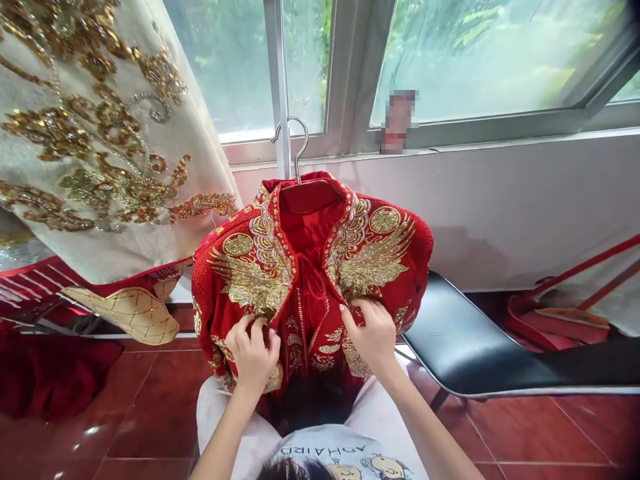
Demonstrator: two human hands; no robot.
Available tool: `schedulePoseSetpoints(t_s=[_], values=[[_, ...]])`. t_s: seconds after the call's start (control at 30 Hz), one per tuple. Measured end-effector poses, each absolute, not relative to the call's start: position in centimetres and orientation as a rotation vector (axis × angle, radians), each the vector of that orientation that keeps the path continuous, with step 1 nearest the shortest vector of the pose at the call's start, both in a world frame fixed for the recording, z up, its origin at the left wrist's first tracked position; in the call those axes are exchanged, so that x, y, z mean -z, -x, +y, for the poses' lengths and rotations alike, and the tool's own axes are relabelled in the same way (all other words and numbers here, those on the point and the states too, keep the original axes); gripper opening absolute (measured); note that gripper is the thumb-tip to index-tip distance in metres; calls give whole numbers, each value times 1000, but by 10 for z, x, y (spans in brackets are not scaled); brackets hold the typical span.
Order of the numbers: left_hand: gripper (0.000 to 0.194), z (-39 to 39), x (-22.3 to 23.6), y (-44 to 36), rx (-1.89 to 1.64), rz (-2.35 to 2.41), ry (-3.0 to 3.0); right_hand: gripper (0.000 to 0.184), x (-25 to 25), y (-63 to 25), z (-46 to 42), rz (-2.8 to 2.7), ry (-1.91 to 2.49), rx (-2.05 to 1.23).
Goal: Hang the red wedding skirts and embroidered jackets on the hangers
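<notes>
A red jacket (310,293) with gold and silver embroidery hangs upright from a metal hanger (301,150) in front of me. Gold wing-like motifs and round medallions cover both of its front panels, and a red cord bow (313,283) ties them near the chest. My left hand (253,352) has its fingers curled on the left front panel, below the gold wing. On the other panel, my right hand (371,331) grips the cloth near the front edge, with the thumb toward the middle. The fingertips of both hands are partly hidden in the embroidery.
A cream cloth (113,250) with gold sequins hangs at the left, above a yellow quilted piece (133,313). Dark red fabric (55,377) lies at lower left. On the right are a black chair (467,340) and a red-framed object (540,327). Windows (480,60) line the wall.
</notes>
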State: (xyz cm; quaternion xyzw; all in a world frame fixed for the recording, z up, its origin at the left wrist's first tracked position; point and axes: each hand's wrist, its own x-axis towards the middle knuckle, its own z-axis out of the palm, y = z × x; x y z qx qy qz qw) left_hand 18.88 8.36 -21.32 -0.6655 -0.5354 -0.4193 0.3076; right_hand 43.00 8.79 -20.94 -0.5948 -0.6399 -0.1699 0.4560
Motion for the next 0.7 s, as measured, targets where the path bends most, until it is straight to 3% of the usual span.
schedulePoseSetpoints(t_s=[0.1, 0.23, 0.43, 0.7], values=[[10, 76, 204, -187, 966, -1462, 1867, 21, 212, -437, 95, -1619, 1454, 341], [15, 77, 206, -206, 953, -1547, 1928, 22, 207, -429, 111, -1662, 1408, 287], [37, 91, 214, -233, 814, -1818, 1963, 26, 170, -393, 89, -1527, 1073, -68], [19, 122, 206, -223, 702, -2099, 2136, 21, 183, -368, 119, -1697, 1109, -171]])
